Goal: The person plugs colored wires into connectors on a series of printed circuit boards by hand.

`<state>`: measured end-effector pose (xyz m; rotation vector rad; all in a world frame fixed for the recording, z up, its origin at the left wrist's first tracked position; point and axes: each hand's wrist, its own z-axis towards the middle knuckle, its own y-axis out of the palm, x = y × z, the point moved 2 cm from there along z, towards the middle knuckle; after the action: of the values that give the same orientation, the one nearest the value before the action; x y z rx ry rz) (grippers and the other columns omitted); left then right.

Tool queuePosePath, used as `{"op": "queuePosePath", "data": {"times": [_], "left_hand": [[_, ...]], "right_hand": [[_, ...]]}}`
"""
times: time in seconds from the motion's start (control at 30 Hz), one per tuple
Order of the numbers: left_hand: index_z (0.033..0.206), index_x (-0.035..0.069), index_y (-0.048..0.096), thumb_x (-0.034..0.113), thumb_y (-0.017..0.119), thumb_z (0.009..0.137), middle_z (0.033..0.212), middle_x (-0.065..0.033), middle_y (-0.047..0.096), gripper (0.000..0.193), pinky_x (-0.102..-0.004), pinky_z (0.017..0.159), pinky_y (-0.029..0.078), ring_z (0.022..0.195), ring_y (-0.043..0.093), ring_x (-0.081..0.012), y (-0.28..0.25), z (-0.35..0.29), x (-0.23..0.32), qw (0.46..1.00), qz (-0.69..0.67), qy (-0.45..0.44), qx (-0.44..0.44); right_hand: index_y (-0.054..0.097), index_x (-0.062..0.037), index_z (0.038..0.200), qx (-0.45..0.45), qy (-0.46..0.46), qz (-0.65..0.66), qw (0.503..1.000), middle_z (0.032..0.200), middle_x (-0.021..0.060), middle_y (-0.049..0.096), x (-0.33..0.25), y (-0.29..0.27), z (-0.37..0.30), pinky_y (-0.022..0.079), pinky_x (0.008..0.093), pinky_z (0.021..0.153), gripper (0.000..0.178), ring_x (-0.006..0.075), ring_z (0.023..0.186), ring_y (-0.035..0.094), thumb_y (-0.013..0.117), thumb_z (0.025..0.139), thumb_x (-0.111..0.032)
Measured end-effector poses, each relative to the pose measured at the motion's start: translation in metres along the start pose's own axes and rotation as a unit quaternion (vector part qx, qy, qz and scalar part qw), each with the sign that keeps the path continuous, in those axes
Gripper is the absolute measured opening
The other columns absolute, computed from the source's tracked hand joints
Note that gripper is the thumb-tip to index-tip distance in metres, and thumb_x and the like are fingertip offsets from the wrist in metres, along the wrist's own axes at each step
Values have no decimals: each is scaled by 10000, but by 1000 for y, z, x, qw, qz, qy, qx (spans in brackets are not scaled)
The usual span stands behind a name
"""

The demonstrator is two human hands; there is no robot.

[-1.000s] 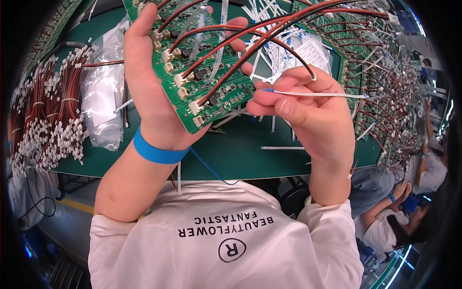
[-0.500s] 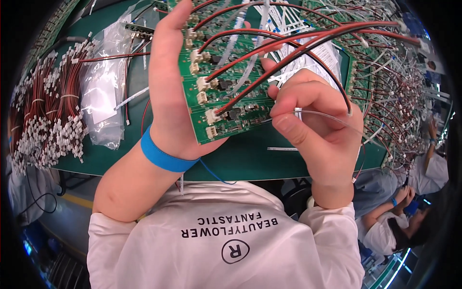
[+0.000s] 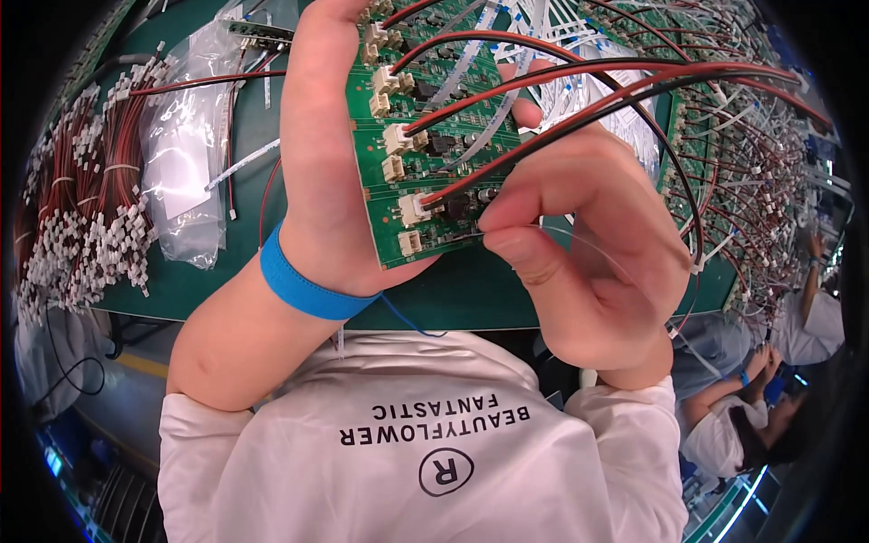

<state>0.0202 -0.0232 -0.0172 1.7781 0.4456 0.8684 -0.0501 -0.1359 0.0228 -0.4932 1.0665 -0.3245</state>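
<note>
My left hand (image 3: 317,154) grips a green circuit board panel (image 3: 430,167) along its left edge, holding it tilted above the table. Red and black wires (image 3: 579,118) plugged into its white sockets arch over to the right, and white flat ribbon cables (image 3: 489,136) rise from its surface. At the board's lower right edge, my right hand (image 3: 602,226) pinches a thin flat ribbon cable (image 3: 579,237) between thumb and forefinger. The cable trails back across the palm; its end is hidden by the fingertips. A blue strap (image 3: 312,288) circles my left wrist.
Bundled red-black wires with white plugs (image 3: 72,262) lie at the left of the green table (image 3: 217,299), beside a clear plastic bag (image 3: 186,172). More wired boards (image 3: 715,163) spread along the right. Another person's arms (image 3: 724,394) show at the far right.
My right hand has moved slightly left with the ribbon cable, its fingertips now further over the board's lower edge. The board has shifted a little to the right in my left hand.
</note>
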Motion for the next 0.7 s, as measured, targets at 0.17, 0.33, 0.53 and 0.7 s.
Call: {"op": "queuePosePath", "data": {"times": [0.17, 0.33, 0.53, 0.7], "left_hand": [[1083, 12, 523, 461, 348, 908, 1021, -154, 578, 512, -371, 797, 469, 952, 550, -249, -1, 2, -3, 997, -40, 16, -62], [1032, 43, 546, 441, 355, 916, 954, -112, 603, 456, -327, 710, 495, 851, 581, -203, -3, 2, -4, 989, -79, 33, -121], [975, 73, 567, 421, 375, 919, 875, -66, 617, 402, -289, 626, 510, 739, 597, -162, -5, -5, -2, 989, -50, 65, -124], [931, 83, 571, 434, 411, 903, 821, -49, 619, 387, -283, 602, 501, 677, 591, -154, -4, -4, -2, 989, -84, 57, -104]], "right_hand": [[597, 5, 755, 2, -20, -22, 1000, 761, 83, 593, -2, 1, -1, 412, 465, 928, 114, 206, 730, 547, 672, 670, 23], [599, -7, 750, 4, -42, -42, 998, 759, 79, 589, -3, 1, 2, 447, 388, 819, 132, 216, 715, 543, 683, 653, 23], [586, -61, 737, -15, -77, -150, 986, 751, 57, 578, -3, 4, 1, 378, 295, 681, 198, 224, 693, 532, 690, 584, 10], [591, -52, 747, -8, -76, -91, 993, 767, 72, 580, 1, 9, 1, 403, 298, 679, 162, 222, 700, 536, 693, 633, 5]]}}
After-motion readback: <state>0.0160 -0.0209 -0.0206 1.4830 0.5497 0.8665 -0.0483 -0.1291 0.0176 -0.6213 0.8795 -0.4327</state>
